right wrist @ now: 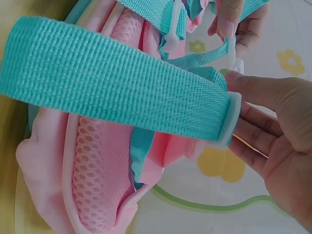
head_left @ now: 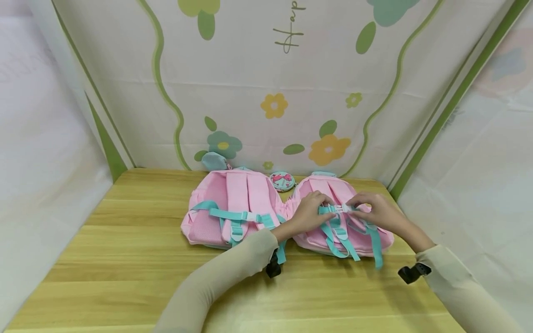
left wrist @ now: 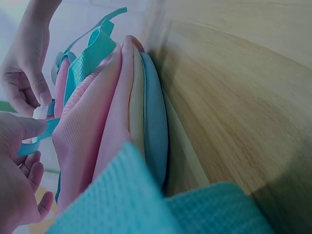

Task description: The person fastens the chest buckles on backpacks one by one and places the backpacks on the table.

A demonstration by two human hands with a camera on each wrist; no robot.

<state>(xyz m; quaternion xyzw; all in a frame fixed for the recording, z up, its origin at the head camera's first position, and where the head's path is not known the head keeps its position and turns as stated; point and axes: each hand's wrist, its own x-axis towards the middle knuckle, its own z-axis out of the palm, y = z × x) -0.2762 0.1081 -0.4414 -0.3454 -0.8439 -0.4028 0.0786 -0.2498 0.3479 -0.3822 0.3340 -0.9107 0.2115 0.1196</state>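
Note:
Two pink backpacks lie on the table, their shoulder straps facing up. Over the right backpack (head_left: 313, 237), my left hand (head_left: 307, 212) pinches the teal webbing (left wrist: 49, 127) beside one half of a white side-release buckle (head_left: 343, 208). My right hand (head_left: 376, 210) pinches the other buckle half (right wrist: 231, 119) between thumb and fingers, and a wide teal strap (right wrist: 117, 83) runs from it. The halves face each other close together; whether they are locked I cannot tell. Left of my left hand lies the other backpack (head_left: 204, 231), its white buckle (head_left: 251, 217) joined across its straps.
A round teal pouch with a red picture (head_left: 282, 181) sits between the backpacks at the back. Another light blue pouch (head_left: 214, 161) rests behind the left backpack. Loose teal strap ends (head_left: 376, 249) hang toward the front. A printed cloth wall (head_left: 250, 60) stands behind the wooden table (head_left: 125, 259).

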